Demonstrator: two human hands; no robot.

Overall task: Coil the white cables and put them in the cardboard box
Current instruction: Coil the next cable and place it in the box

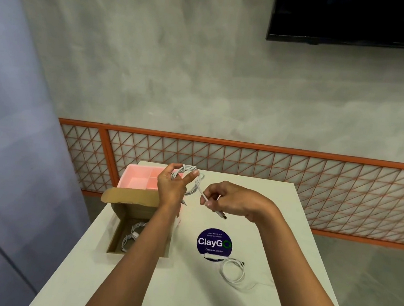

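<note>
white cable (194, 182) in both hands

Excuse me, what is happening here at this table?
A person is coiling a white cable: the left hand holds the loops while the right hand pinches the free end near its plug. One coiled cable already lies in the open cardboard box, and a third cable lies loosely looped on the table, not yet packed.

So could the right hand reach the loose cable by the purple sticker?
Probably yes: the loose cable lies uncovered on the table, nothing between it and the right hand. But that hand pinches the half-coiled cable, so it must let go first.
</note>
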